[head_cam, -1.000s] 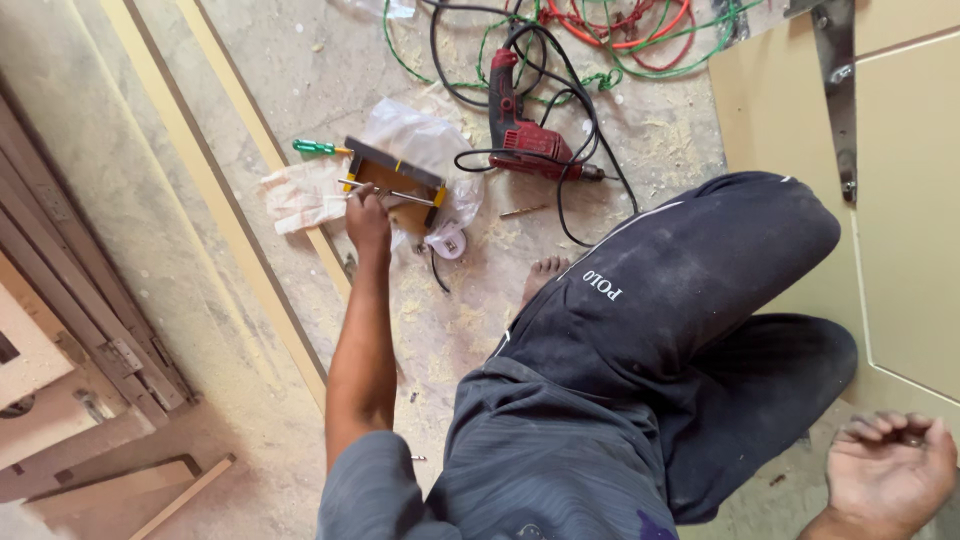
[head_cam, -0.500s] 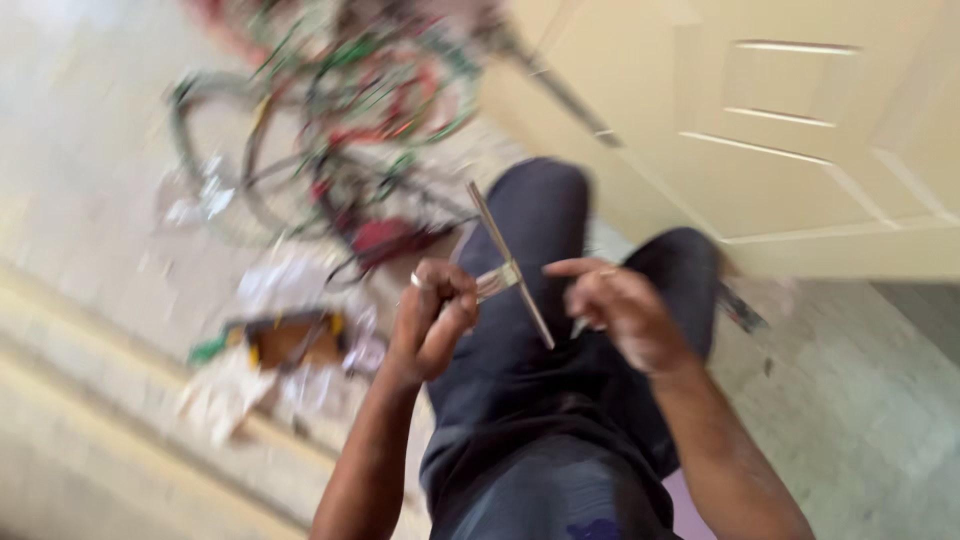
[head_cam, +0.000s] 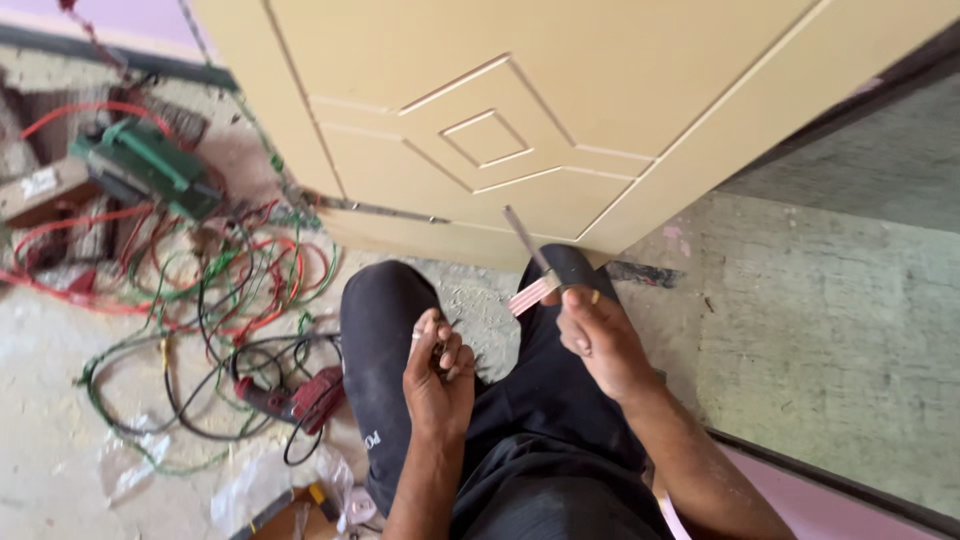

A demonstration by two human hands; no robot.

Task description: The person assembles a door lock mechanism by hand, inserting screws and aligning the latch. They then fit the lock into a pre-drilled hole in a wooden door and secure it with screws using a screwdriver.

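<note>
Head view: a screwdriver [head_cam: 532, 262] is pinched in the right hand [head_cam: 592, 335] over the knees near the door [head_cam: 520, 110], while small screws, best kept cupped, are clasped in the left hand [head_cam: 436, 370].

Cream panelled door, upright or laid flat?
Upright on its edge: the cream panelled door rises from the concrete floor ahead of the seated person's knees, bottom edge at floor level.

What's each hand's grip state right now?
Left hand: closed on something small; what, cannot be told.
Right hand: closed, holding a thin grey metal blade with a pale handle.
</note>
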